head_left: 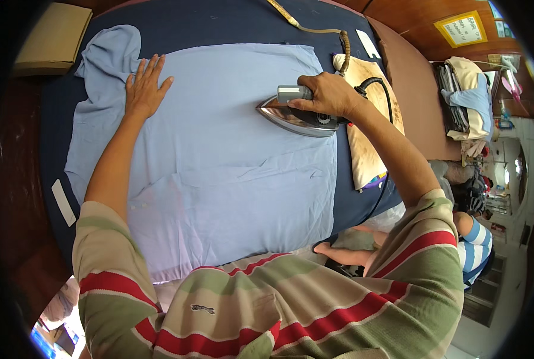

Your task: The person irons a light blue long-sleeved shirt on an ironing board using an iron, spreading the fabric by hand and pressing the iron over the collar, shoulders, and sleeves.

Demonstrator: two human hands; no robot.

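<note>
A light blue garment (231, 113) lies spread over the dark blue padded board, with its upper left part bunched up. My left hand (146, 90) rests flat on the cloth near that bunched part, fingers spread. In my right hand (329, 94) is the handle of a steam iron (300, 121), its pointed tip toward the left. The iron's soleplate sits on the garment close to its right edge. A ribbed hose (344, 51) and a black cord (383, 87) run from behind the iron.
A scorched cream cloth pad (371, 119) lies right of the garment. A cardboard box (52, 39) stands at the far left. White strips (63, 202) lie on the board. Folded clothes (465, 99) are stacked at the right. Another person in a striped top (475, 245) sits at the lower right.
</note>
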